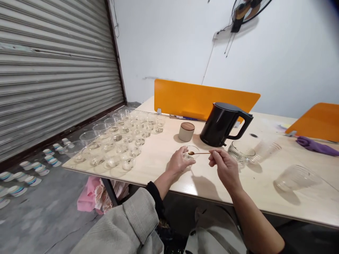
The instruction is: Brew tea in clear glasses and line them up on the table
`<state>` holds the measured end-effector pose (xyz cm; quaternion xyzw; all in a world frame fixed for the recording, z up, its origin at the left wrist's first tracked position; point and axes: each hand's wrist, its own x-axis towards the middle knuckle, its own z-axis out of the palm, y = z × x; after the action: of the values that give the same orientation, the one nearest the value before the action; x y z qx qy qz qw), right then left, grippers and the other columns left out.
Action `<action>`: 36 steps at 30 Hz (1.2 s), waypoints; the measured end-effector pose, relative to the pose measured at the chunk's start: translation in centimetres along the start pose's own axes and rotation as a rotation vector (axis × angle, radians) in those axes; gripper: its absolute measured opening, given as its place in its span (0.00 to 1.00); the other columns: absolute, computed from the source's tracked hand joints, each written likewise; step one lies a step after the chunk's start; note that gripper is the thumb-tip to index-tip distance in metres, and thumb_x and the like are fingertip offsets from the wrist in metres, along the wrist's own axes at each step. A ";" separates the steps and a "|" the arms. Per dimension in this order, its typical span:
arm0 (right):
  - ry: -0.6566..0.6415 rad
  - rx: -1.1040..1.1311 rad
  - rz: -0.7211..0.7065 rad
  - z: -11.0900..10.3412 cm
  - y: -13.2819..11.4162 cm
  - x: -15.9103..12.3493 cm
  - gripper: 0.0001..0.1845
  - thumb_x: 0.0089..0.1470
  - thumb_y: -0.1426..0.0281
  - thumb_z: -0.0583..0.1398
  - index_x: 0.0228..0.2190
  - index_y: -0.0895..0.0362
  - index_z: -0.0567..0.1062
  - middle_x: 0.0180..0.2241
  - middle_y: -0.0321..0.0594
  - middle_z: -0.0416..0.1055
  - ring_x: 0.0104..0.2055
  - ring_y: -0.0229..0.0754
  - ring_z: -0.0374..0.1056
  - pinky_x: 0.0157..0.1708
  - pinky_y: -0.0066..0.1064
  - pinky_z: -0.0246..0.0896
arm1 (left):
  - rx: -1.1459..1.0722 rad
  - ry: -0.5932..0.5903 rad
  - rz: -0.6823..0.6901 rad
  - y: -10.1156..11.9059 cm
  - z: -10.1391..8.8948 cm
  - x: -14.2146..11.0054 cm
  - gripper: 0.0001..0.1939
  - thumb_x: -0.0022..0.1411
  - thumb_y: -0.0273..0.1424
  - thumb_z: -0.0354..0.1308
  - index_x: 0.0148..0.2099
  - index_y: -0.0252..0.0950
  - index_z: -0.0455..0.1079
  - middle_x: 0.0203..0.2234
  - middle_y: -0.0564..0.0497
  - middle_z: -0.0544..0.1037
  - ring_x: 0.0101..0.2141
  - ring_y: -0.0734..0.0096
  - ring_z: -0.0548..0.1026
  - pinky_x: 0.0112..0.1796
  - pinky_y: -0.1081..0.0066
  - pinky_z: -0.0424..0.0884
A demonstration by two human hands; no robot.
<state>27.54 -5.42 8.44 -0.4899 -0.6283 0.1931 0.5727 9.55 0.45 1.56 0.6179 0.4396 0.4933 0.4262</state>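
Note:
My left hand [180, 160] wraps around a small clear glass cup [192, 151] standing on the light wooden table [212, 187]. My right hand [225, 165] pinches the handle of a small spoon [198, 153]. The spoon's bowl, with something brown in it, hovers over the cup's rim. Just behind the cup stand a round beige jar with a brown lid [186, 131] and a black electric kettle [224, 124].
Several empty clear glass cups [119, 141] crowd the table's left end. Clear glass pitchers [241, 152] stand or lie right of my hands. Orange dividers [201, 100] line the back edge, a purple cloth [316, 145] lies far right. Small bowls [31, 173] sit on the floor, left.

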 end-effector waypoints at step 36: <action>-0.056 -0.254 -0.212 1.7 -2.2 -0.4 0.12 0.68 0.63 0.57 0.33 0.54 0.75 0.22 0.30 0.71 0.20 0.35 0.69 0.26 0.28 0.63 | -0.135 0.032 0.053 -0.2 -0.4 -1.8 0.31 0.46 0.25 0.75 0.52 0.41 0.71 0.47 0.49 0.78 0.47 0.63 0.76 0.49 0.64 0.70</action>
<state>25.05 -6.20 9.47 -0.4837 -0.7115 0.0643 0.5056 8.90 -1.20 1.01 0.5913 0.3955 0.5427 0.4466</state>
